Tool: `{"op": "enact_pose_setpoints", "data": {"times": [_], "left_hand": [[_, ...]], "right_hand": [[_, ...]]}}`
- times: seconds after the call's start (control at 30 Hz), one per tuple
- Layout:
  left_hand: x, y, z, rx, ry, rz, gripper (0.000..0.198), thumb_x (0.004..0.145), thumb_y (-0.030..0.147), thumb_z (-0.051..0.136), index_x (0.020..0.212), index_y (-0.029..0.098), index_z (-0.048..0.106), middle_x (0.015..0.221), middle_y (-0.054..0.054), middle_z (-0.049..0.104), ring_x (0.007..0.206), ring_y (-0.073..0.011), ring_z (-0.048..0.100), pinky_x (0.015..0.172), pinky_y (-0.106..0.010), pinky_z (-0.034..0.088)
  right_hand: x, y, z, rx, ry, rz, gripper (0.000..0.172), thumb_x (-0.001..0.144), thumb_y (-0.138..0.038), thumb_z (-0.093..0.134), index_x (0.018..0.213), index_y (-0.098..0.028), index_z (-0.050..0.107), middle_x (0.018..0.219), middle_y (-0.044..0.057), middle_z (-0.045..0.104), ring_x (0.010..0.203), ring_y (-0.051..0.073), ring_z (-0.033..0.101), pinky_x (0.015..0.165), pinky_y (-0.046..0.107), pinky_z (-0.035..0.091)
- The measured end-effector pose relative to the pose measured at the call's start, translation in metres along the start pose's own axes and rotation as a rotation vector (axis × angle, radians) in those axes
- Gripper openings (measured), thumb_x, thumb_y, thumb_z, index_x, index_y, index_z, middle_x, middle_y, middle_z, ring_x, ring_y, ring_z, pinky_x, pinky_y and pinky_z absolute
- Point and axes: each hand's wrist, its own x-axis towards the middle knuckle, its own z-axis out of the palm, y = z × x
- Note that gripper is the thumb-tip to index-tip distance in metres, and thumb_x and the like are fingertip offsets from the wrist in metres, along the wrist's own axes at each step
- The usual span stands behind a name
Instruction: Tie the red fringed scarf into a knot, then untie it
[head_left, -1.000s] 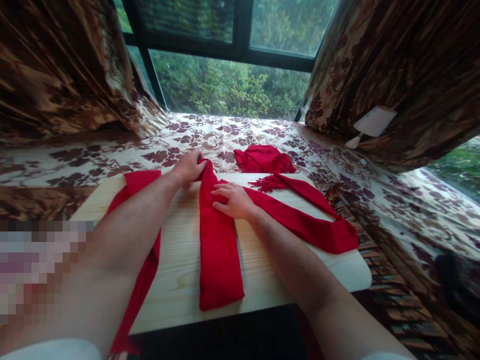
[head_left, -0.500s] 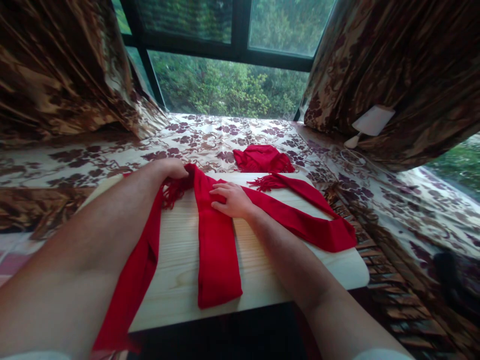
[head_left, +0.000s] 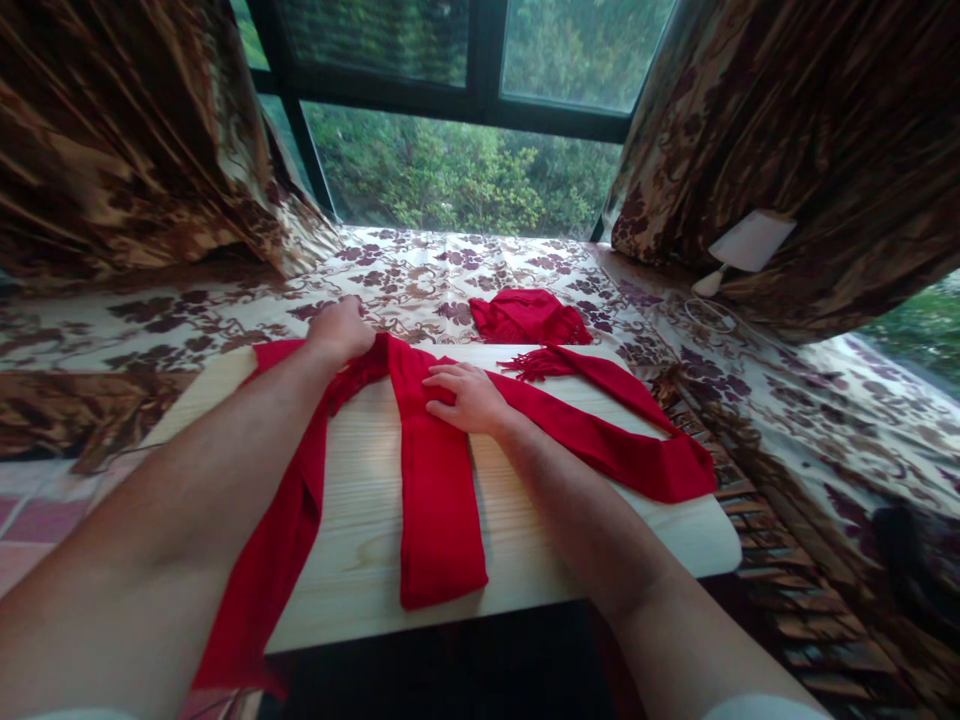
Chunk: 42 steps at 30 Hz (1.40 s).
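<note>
A long red scarf [head_left: 442, 510] lies in loops across the pale wooden tabletop [head_left: 360, 530], with a folded strip down the middle. My right hand [head_left: 466, 397] rests palm down on the far part of this strip, its fingers spread. At the far edge of the table, my left hand [head_left: 341, 328] is closed on the scarf; its fingertips are hidden. Red cloth runs beneath my left forearm and hangs over the near left edge. On the right, the scarf bends back to a fringed end near the far edge.
Behind the table, another bunched red fringed cloth [head_left: 529, 315] lies on the floral cover [head_left: 420, 265]. A small white lamp [head_left: 752, 240] with a cord stands at the right by the curtain [head_left: 720, 130]. Pink and white tiles [head_left: 49, 515] show at lower left.
My left hand has moved slightly left and up, and red cloth now shows beyond my left forearm. The right hand stays on the strip.
</note>
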Motion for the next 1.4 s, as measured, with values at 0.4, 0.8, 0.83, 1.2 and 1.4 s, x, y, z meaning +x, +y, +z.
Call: {"op": "enact_pose_setpoints", "data": {"times": [0.4, 0.8, 0.83, 1.2, 1.4], "left_hand": [[-0.072, 0.03, 0.057, 0.075, -0.308, 0.425, 0.064, 0.102, 0.047, 0.007, 0.16, 0.025, 0.023, 0.166, -0.004, 0.019, 0.153, -0.0281, 0.011, 0.119, -0.063, 0.013], [-0.114, 0.044, 0.024, 0.069, -0.291, 0.713, 0.061, 0.101, 0.052, 0.024, 0.159, 0.031, 0.026, 0.166, -0.002, 0.018, 0.154, -0.0244, 0.009, 0.121, -0.054, 0.002], [-0.119, 0.044, 0.026, 0.054, -0.337, 0.713, 0.062, 0.101, 0.053, 0.023, 0.159, 0.032, 0.026, 0.166, -0.002, 0.018, 0.154, -0.0249, 0.01, 0.121, -0.054, 0.004], [-0.164, 0.05, 0.035, 0.055, -0.334, 0.455, 0.074, 0.096, 0.062, 0.021, 0.16, 0.024, 0.025, 0.167, -0.007, 0.014, 0.154, -0.0309, 0.007, 0.119, -0.062, 0.012], [-0.182, 0.041, 0.032, 0.047, -0.302, 0.41, 0.075, 0.095, 0.063, 0.021, 0.159, 0.024, 0.026, 0.167, -0.007, 0.014, 0.154, -0.0298, 0.007, 0.118, -0.063, 0.012]], "right_hand": [[0.005, 0.008, 0.007, 0.068, 0.022, -0.023, 0.03, 0.083, -0.029, 0.069, 0.112, -0.025, 0.074, 0.135, 0.004, 0.064, 0.128, 0.022, 0.055, 0.113, 0.038, 0.035], [-0.026, 0.016, -0.066, 0.03, 0.15, 0.339, 0.022, 0.089, -0.027, 0.06, 0.099, -0.016, 0.077, 0.097, 0.005, 0.076, 0.088, 0.017, 0.067, 0.084, 0.026, 0.049], [-0.035, 0.017, -0.076, -0.044, 0.121, 0.397, 0.023, 0.09, -0.027, 0.058, 0.096, -0.015, 0.077, 0.093, 0.006, 0.076, 0.084, 0.017, 0.067, 0.081, 0.026, 0.049], [-0.116, 0.038, -0.129, -0.505, -0.241, 0.693, 0.051, 0.09, -0.055, 0.058, 0.119, -0.016, 0.07, 0.119, 0.015, 0.071, 0.106, 0.028, 0.066, 0.085, 0.03, 0.048], [-0.136, 0.032, -0.134, -0.552, -0.325, 0.648, 0.049, 0.087, -0.054, 0.063, 0.116, -0.015, 0.071, 0.114, 0.016, 0.071, 0.102, 0.026, 0.067, 0.085, 0.03, 0.049]]}}
